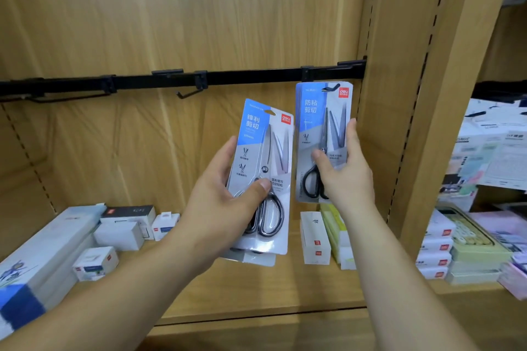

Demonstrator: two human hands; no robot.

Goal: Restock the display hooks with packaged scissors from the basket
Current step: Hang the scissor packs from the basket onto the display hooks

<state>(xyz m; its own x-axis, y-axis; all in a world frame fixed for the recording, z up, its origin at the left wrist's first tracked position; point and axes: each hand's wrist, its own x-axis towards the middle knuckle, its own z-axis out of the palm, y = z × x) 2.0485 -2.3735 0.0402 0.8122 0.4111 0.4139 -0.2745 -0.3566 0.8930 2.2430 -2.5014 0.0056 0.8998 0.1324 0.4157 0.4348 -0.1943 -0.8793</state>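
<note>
Wood-grain back panel (pixel 182 23), black rail (pixel 251 75) across it. Your left hand (pixel 225 202) grips the held pack (pixel 266 157) of scissors: the thumb is curled across the front, just below the blade pivot, and the fingers are wrapped behind the left edge of the card. The pack tilts slightly right, in front of the panel and below the rail, and touches no hook. The edge of a second pack (pixel 253 259) shows behind its lower end, in the same grip. Your right hand (pixel 345 177) grasps the hanging pack (pixel 319 120): the thumb presses the front near the pivot, and the fingers are curled around the right edge, tips reaching up along the blade window. The top of that card sits at the right hook (pixel 328 89), with the hook tip showing through the hang hole. Layered card edges suggest more than one pack there; the count cannot be told. The middle hook (pixel 186 93) is bare. The two packs sit side by side, near each other but apart. Below them, the shelf (pixel 256 293) holds white boxes (pixel 315 236) and smaller cartons (pixel 119 234).
</note>
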